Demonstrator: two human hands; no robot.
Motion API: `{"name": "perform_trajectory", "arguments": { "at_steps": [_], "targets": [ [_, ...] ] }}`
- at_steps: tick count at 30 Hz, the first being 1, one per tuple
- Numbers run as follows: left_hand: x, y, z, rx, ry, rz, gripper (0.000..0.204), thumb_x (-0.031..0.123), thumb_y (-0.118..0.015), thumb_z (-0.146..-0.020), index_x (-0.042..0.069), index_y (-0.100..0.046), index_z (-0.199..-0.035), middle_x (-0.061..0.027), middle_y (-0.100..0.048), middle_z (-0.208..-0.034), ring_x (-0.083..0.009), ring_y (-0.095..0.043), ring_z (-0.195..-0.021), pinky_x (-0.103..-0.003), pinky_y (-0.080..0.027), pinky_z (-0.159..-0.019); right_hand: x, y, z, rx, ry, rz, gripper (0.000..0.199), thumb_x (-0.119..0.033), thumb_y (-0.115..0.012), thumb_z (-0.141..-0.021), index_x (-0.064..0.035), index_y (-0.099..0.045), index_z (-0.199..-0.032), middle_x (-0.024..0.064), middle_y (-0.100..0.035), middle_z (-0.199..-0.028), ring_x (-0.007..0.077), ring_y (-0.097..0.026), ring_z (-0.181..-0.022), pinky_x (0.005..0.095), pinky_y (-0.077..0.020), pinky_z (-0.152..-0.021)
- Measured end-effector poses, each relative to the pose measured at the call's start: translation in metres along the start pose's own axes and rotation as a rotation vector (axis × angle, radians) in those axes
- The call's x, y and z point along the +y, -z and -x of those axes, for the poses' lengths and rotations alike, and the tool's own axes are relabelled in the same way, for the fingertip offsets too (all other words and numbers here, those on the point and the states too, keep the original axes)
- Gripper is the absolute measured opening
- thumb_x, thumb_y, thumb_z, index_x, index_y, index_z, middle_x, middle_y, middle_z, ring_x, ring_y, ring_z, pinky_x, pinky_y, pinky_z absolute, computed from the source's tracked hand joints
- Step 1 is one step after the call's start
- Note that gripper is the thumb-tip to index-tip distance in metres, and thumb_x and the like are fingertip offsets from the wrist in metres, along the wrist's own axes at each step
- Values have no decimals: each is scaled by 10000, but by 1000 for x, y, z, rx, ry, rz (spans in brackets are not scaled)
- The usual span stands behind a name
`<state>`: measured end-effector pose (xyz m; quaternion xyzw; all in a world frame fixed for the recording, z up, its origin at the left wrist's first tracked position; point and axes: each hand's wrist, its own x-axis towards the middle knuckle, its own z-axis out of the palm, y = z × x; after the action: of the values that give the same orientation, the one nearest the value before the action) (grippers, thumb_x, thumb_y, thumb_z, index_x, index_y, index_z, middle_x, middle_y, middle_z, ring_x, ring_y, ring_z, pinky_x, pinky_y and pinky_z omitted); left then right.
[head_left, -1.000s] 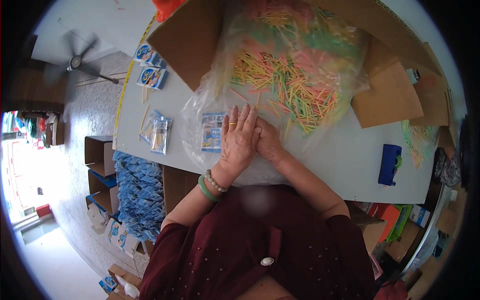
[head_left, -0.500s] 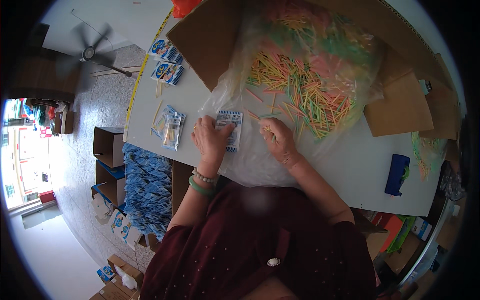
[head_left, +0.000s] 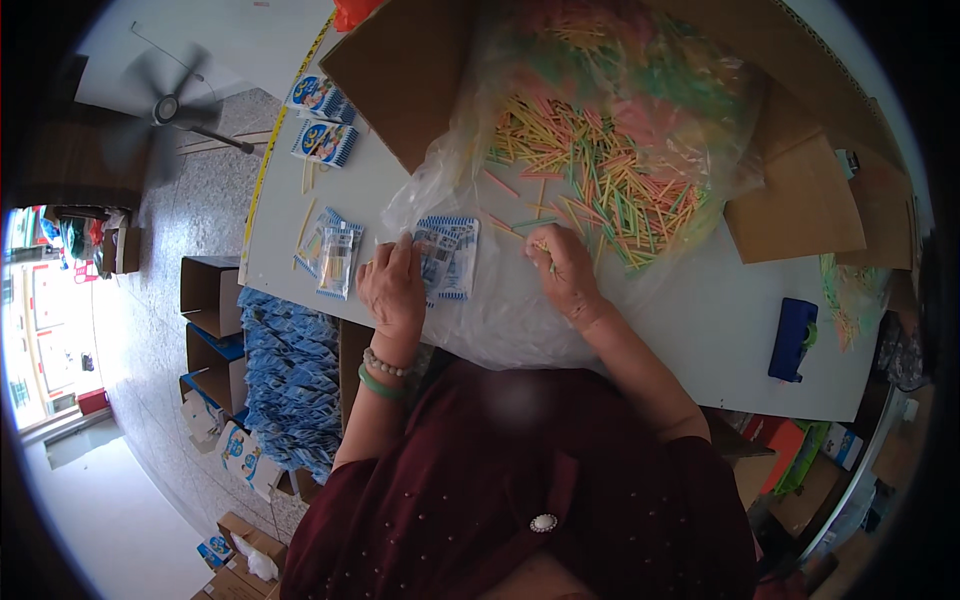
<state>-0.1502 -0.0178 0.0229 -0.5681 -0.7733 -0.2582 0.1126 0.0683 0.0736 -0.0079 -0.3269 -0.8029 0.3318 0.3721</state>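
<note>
Your left hand (head_left: 393, 287) presses flat on 1 blue-white packet (head_left: 450, 257); right hand (head_left: 563, 272) pinches sticks (head_left: 590, 180) w/ closed grip. Two filled packets (head_left: 332, 256) left, near desk (head_left: 690, 320) edge.

White table (head_left: 690, 310) — plastic sheet (head_left: 520, 320), packets (head_left: 335, 258)

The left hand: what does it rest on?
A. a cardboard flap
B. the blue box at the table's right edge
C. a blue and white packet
C: the left hand lies on a blue and white packet on the table.
</note>
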Motion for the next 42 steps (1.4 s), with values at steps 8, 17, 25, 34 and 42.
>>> {"name": "perform_trajectory", "arguments": {
  "at_steps": [8,17,25,34,42],
  "targets": [
    [36,5,0,-42,215,715,86,57,-513,-939,48,-580,-885,-27,-555,-746,-96,-510,-660,-247,-434,-582,-49,15,-19,-63,-453,-604,89,-40,-547,-880,-25,-551,-968,9,-522,-752,117,-507,-680,271,-432,-628],
    [58,-12,-12,-593,630,1416,49,42,-628,-880,26,-664,-850,27,-636,-828,-23,-508,-748,-206,-427,-649,-35,20,-11,-277,-493,-224,170,-95,-579,-893,-22,-510,-1030,-3,-514,-724,86,-486,-655,271,-431,-599],
    [59,-14,-19,-624,524,1354,147,-19,-639,-826,39,-590,-700,56,-547,-706,-32,-470,-693,-220,-396,-644,-33,29,-20,-274,-486,-513,167,-98,-580,-898,-27,-505,-1029,0,-489,-722,80,-447,-637,254,-404,-575],
    [54,-13,-15,-521,245,995,152,-27,-665,-799,7,-563,-692,30,-485,-648,-62,-416,-625,-237,-373,-593,-22,17,-5,25,-478,-645,100,-121,-521,-944,-27,-497,-965,28,-551,-743,90,-509,-687,254,-428,-647],
    [67,-4,-16,-533,246,939,78,5,-725,-746,-18,-664,-789,-39,-551,-658,-130,-516,-620,-271,-418,-597,-66,44,-48,290,-372,-891,163,-200,-435,-988,-42,-397,-984,174,-657,-867,258,-660,-821,362,-502,-849]
  ]
}}
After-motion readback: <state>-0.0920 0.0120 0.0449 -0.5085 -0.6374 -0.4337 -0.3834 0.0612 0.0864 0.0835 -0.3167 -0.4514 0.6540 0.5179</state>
